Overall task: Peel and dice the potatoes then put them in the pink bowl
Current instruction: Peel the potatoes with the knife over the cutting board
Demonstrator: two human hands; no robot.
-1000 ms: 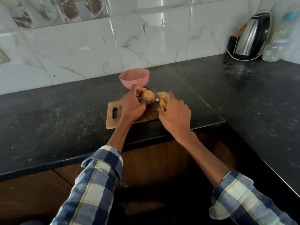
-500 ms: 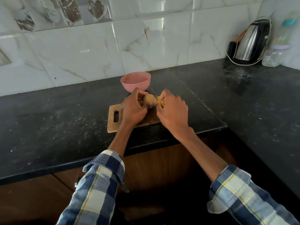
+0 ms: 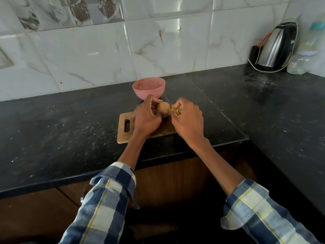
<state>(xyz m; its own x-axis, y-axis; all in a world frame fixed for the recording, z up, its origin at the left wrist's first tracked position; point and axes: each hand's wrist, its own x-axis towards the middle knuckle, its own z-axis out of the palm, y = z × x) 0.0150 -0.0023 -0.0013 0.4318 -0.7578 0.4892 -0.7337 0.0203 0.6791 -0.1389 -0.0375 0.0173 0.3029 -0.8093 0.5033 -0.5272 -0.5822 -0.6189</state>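
Rectangular wooden chopping board (image 3: 125, 132) with a slotted handle: lies at the front edge of the black stone counter (image 3: 52, 129), its near edge close to the drop. Lean on it and you may tip or slide it off.

Left hand (image 3: 146, 118): your fingers and thumb curl round the round, brown-skinned potato (image 3: 163, 107), lifting it above the board at 12 o'clock from the board's centre. The skin looks whole on the visible side, so I judge peeling barely begun. The thumb lies near the blade's path; a slip on the curved skin would bring the edge onto it.

Potato: held between both hands, not resting on the board, so nothing steadies it but your grip. Loosen it and it drops or rolls.

Small knife with a yellow handle (image 3: 176, 111): thin blade at the potato's 2 o'clock side, too small to tell whether it is already under the skin.

Right hand (image 3: 188, 120): closed round the handle, knuckles up. Push too hard and the blade jumps.

Round pink plastic bowl (image 3: 149, 88): at 12 o'clock beyond the potato, just behind your left hand, seemingly empty. A jerk of the knuckles could knock it.
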